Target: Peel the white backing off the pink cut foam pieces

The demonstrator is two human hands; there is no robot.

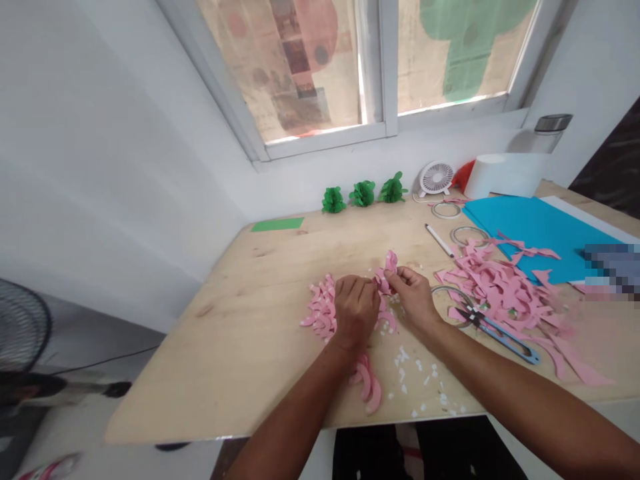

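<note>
My left hand and my right hand meet over the middle of a wooden table. Both pinch a small pink paper flower piece held between their fingertips. A pile of curved pink paper petals lies just left of my left hand. More pink petals lie under my left forearm near the front edge. Small white paper bits are scattered below my right wrist.
Pink paper scraps and small scissors lie to the right, beside blue paper sheets. A pen, tape rings, a mini fan, three green paper balls and a green sheet sit farther back.
</note>
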